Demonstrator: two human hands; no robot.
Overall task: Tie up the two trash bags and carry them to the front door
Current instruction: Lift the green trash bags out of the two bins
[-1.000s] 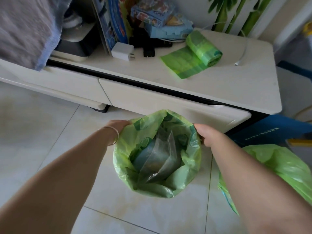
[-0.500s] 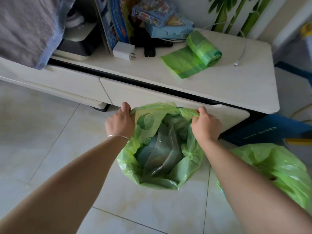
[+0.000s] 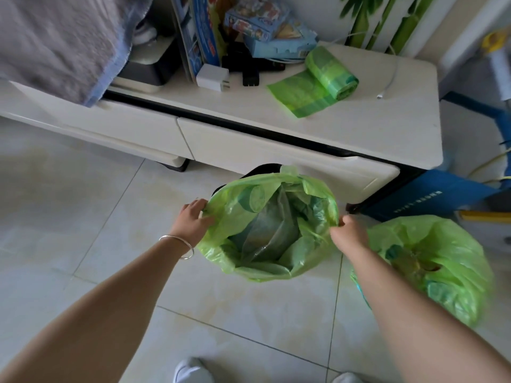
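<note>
Left hand [image 3: 193, 221] and right hand [image 3: 349, 230] each pinch the rim of the open trash bag [image 3: 272, 225] between them. Thin film could tear or slip from either grip, spilling. The second bag [image 3: 431, 261] lies untied beside the right grip.

A white cabinet [image 3: 373, 134] holds a bag roll [image 3: 329, 76], a charger [image 3: 212, 78], and boxes [image 3: 265, 26].

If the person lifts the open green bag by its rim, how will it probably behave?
The open green bag is thin, crinkled film, so it will probably sag and fold. It seems light: only loose plastic shows inside. The left hand and right hand pinch opposite rim edges; the mouth should close.
</note>
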